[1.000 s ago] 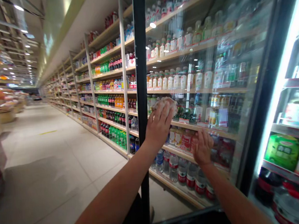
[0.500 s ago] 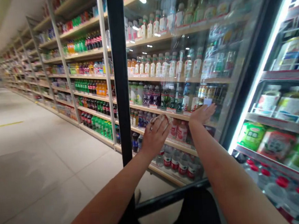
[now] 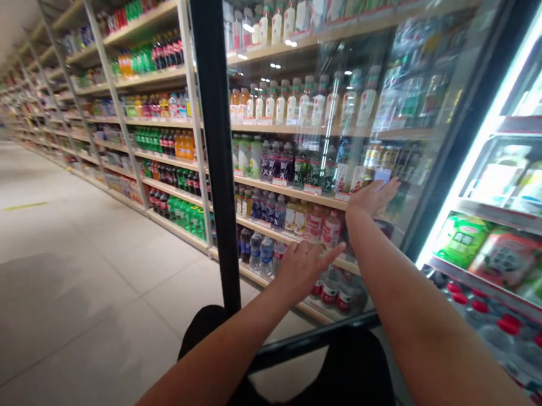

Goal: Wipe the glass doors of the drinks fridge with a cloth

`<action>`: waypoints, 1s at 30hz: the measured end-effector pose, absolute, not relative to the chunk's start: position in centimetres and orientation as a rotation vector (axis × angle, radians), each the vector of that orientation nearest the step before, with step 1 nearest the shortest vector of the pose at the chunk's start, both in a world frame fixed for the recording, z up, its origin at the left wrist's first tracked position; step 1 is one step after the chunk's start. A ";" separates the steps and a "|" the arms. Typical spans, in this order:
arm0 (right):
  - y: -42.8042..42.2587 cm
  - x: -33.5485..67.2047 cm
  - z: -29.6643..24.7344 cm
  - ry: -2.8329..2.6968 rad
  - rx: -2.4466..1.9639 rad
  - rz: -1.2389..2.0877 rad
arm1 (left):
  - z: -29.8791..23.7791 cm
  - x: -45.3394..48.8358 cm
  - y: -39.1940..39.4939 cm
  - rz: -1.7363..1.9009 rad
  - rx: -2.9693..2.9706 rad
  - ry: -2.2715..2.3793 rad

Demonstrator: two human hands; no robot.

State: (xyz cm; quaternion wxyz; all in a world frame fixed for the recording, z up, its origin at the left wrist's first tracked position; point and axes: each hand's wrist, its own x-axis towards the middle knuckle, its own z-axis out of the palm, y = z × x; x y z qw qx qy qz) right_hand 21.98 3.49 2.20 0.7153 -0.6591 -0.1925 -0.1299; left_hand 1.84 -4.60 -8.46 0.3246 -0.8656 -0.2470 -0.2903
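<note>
An open glass fridge door (image 3: 384, 56) with a black frame (image 3: 219, 169) stands in front of me. My left hand (image 3: 304, 266) lies low on the glass with its fingers spread. The whitish cloth seen under it earlier does not show now. My right hand (image 3: 374, 196) presses flat on the glass, higher and to the right, holding nothing. Drink bottles on wooden shelves show through the glass.
The lit fridge interior (image 3: 496, 148) on the right holds green packs (image 3: 462, 241) and red-capped bottles (image 3: 486, 311). Long shelves of drinks (image 3: 162, 130) run down the left aisle above a tiled floor (image 3: 70, 275). My dark-trousered legs (image 3: 355, 378) are below the door.
My left hand slid down the glass from mid height to low, and the cloth went out of sight. My right hand rose and flattened on the glass. The view dropped lower.
</note>
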 end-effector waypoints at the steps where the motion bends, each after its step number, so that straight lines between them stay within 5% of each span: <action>1: 3.6 22.0 2.2 -0.427 -1.458 -0.293 | -8.5 2.6 -5.4 -0.727 -2.375 -0.701; 16: 3.0 21.8 2.2 -0.451 -1.463 -0.267 | -9.8 5.1 -10.6 -0.682 -2.924 -0.404; 30: 3.6 22.2 1.9 -0.430 -1.473 -0.325 | -8.0 7.2 -7.8 -0.744 -2.858 -0.809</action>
